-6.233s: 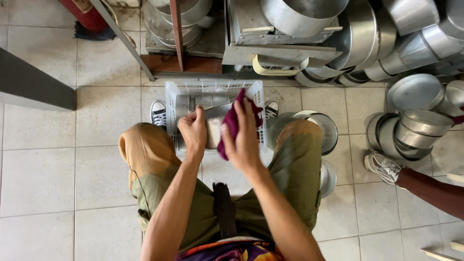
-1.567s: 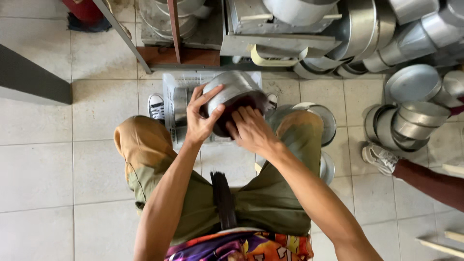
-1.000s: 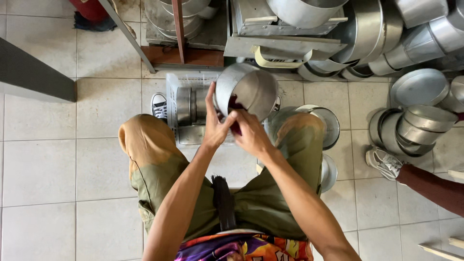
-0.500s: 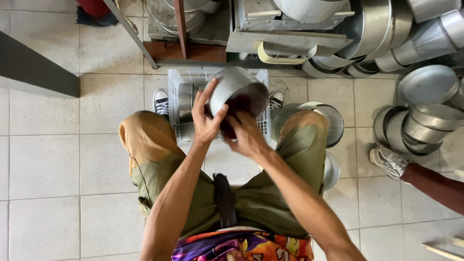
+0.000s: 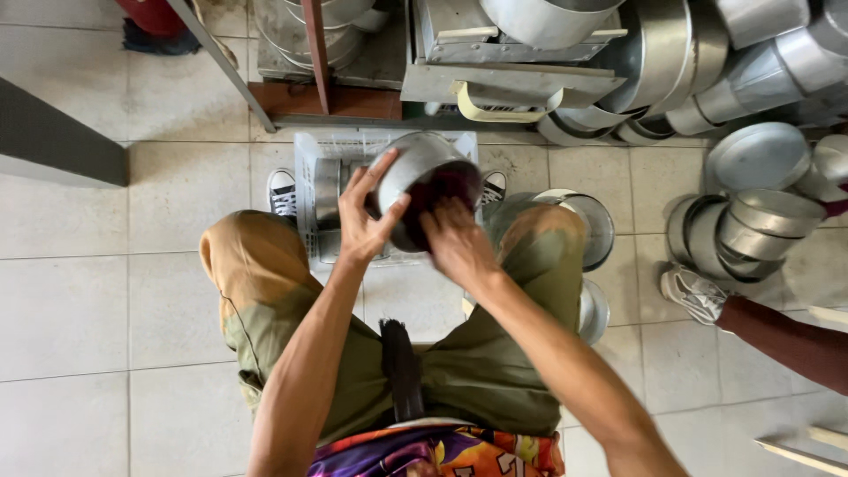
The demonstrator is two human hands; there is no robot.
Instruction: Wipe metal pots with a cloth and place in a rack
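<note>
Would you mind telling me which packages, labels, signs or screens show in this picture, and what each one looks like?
None that I can see: no package, label, sign or screen.
The left hand and right hand hold a bare metal pot; a dark red cloth is inside it.

Bare forearms lead to the left hand (image 5: 362, 221) and right hand (image 5: 455, 243). Back from the fingers: olive-tan trousers (image 5: 291, 327), a bright patterned shirt (image 5: 433, 450) (orange and purple), black-and-white sneakers (image 5: 283, 190).

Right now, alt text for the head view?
Seated person's left hand grips a round metal pan while the right hand presses a dark red cloth inside it, above a white crate on tiled floor.
</note>
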